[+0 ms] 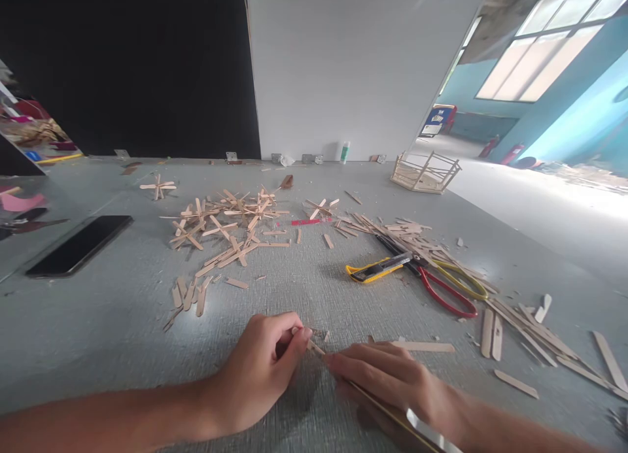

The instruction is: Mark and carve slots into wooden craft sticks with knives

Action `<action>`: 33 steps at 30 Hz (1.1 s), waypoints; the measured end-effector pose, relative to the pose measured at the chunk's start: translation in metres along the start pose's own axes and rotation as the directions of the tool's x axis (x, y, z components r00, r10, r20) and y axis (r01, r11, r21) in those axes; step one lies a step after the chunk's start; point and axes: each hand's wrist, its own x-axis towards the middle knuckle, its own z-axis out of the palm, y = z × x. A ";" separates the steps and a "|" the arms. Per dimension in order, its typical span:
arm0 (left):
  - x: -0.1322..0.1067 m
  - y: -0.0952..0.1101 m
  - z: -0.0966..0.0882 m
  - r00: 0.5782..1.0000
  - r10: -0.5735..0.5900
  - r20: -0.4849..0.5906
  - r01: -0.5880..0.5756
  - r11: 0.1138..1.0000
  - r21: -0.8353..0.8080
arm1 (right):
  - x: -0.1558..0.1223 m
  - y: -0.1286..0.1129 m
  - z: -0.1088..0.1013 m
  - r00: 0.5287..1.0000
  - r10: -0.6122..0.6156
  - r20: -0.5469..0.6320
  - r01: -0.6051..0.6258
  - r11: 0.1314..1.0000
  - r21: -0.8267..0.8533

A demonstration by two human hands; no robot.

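Note:
My left hand [262,365] is closed, with thumb and forefinger pinching one end of a narrow wooden stick [316,348]. My right hand [392,378] lies low over the table, its fingers together and their tips on the stick's other end. Below the right palm runs a long thin strip with a yellowish edge [387,414]; whether it is the same stick I cannot tell. Beside it shows a shiny silvery strip [426,430] of unclear kind. A flat craft stick [426,346] lies just beyond the right hand.
Star-shaped bundles of craft sticks [238,211] lie ahead. A yellow utility knife [377,268] and scissors with red and yellow handles [449,296] rest among loose sticks at right. A phone [81,244] lies left. A stick-built frame [426,173] and a small bottle [345,152] stand farther back.

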 end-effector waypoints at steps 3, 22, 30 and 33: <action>0.001 0.001 -0.001 1.000 0.009 0.011 -0.009 1.000 0.009 | 0.003 -0.004 0.000 1.000 -0.001 -0.019 0.000 0.998 -0.059; 0.002 0.001 -0.002 0.999 0.011 -0.036 -0.013 0.999 -0.047 | 0.000 -0.004 0.005 0.994 0.019 -0.110 -0.024 0.999 -0.047; 0.004 0.000 -0.001 1.000 0.009 -0.027 -0.010 0.999 -0.037 | 0.009 -0.005 0.004 0.994 0.054 -0.100 -0.053 0.999 0.013; 0.004 0.001 -0.002 0.999 0.014 -0.035 -0.015 0.999 -0.028 | 0.009 -0.005 0.006 0.994 0.071 -0.087 -0.068 0.997 0.036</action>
